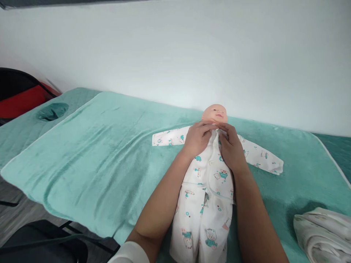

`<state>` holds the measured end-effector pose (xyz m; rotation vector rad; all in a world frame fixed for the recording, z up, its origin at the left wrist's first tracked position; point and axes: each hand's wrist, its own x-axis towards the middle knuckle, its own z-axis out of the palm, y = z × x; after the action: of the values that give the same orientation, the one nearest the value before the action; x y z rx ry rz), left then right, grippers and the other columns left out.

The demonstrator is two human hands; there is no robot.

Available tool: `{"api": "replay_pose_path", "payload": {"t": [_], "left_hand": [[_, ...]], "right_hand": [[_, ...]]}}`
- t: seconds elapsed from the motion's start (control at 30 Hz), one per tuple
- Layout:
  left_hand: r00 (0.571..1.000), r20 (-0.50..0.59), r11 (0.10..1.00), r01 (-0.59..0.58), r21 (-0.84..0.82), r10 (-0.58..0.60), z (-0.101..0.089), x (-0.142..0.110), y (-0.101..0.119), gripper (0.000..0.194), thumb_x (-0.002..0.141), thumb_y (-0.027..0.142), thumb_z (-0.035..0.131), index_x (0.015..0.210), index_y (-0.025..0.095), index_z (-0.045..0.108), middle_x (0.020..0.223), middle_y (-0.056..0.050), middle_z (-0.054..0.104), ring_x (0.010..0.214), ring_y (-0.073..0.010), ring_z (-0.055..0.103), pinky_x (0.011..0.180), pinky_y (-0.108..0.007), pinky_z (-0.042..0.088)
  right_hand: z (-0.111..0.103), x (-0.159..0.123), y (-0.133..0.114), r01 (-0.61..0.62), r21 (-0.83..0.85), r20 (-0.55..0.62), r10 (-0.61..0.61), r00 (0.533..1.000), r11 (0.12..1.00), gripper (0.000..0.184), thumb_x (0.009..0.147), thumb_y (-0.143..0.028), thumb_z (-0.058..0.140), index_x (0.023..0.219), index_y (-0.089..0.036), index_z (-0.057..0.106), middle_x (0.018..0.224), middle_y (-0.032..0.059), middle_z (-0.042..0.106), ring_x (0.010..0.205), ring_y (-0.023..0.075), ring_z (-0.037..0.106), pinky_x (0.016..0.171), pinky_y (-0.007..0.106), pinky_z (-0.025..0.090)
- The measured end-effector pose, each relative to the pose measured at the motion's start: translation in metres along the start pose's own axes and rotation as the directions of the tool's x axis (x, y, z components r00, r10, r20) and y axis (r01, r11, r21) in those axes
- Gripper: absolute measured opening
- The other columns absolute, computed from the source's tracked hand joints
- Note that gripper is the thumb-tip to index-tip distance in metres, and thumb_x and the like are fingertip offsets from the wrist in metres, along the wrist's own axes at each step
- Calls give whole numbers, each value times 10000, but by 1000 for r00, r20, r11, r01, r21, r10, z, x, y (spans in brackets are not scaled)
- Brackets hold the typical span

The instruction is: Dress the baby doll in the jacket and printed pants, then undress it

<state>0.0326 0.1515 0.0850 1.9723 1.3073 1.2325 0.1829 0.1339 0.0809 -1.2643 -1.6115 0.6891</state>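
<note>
A baby doll (215,112) lies on its back on a green towel (90,153), its head toward the wall. It wears a white printed baby jacket (196,170) with both sleeves stretched out sideways, and matching white trousers (189,219). My left hand (199,136) is at the left side of the collar, fingers bent together on the jacket's edge. Across from it, my right hand (230,144) has its fingers curled on the right side of the collar. The fingertips of both hands meet just below the doll's chin, and the pinched fabric is partly hidden.
A folded pale cloth (325,233) lies at the lower right of the towel. The bed (79,95) has a face hole (52,111) at its left end. A black and red chair (22,95) stands far left; a black seat (44,241) is at the lower left.
</note>
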Motion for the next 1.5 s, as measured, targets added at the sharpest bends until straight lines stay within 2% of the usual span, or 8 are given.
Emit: {"api": "replay_pose_path", "payload": {"t": [0.17,0.4,0.53,0.67,0.83,1.0,1.17,1.5], "left_hand": [[1000,5,1000,7,14,-7,0,0,1,411,922,76,468,1061,300,784,1255,3,716,1212,-183,630,1099,-372,496],[1000,-3,1000,10,-6,-10,0,0,3,388,929,81,465,1067,282,766,1235,1,727,1202,-181,637,1092,-368,494],[998,-54,1000,-12,-12,11,1,-6,7,303,923,104,526,1095,242,735,1221,-33,730,1190,-183,643,1082,-351,492],[997,-64,999,-31,31,33,0,-26,13,227,946,169,549,1053,235,738,1254,-43,713,1237,-193,611,1113,-371,468],[995,-46,996,-91,11,92,-5,-52,11,240,980,247,533,1118,252,729,1343,-40,670,1293,-190,569,1156,-394,437],[993,-37,993,-113,-34,112,-7,-57,6,245,981,282,550,1145,251,729,1377,-46,647,1326,-191,544,1185,-396,405],[998,-8,988,-55,-145,54,-12,-52,5,201,950,286,609,1102,259,738,1372,-40,651,1337,-201,539,1198,-410,397],[999,4,977,-43,-207,45,-14,-50,3,191,937,289,635,1087,267,751,1366,-47,651,1341,-214,536,1199,-431,394]], "right_hand": [[1,0,-1,-23,-62,-43,20,999,998,304,928,-285,468,1204,-252,589,1244,83,642,1155,246,562,1027,480,422],[2,-2,-2,-51,-32,-133,46,990,998,276,888,-276,525,1145,-232,614,1155,74,656,1082,234,581,953,434,459],[-2,-5,-3,82,-90,-138,-94,986,993,265,901,-237,493,1123,-256,636,1146,55,661,1093,226,570,971,429,449],[-6,-15,-6,270,-179,-66,-285,956,946,272,933,-220,473,1124,-253,664,1127,70,651,1130,236,548,1016,450,425],[-9,-40,-1,255,-182,-59,-269,961,950,288,971,-297,493,1193,-268,674,1223,95,596,1221,261,504,1074,508,403],[-10,-62,6,305,-140,-40,-313,949,942,335,972,-291,540,1298,-298,616,1404,77,556,1361,252,447,1161,533,344],[-7,-65,0,305,-122,-133,-320,938,945,247,956,-270,584,1184,-281,679,1332,75,609,1293,253,516,1113,524,414],[-4,-64,-5,327,-189,-158,-357,921,926,231,956,-219,572,1117,-266,731,1266,87,646,1227,259,566,1045,523,479]]}}
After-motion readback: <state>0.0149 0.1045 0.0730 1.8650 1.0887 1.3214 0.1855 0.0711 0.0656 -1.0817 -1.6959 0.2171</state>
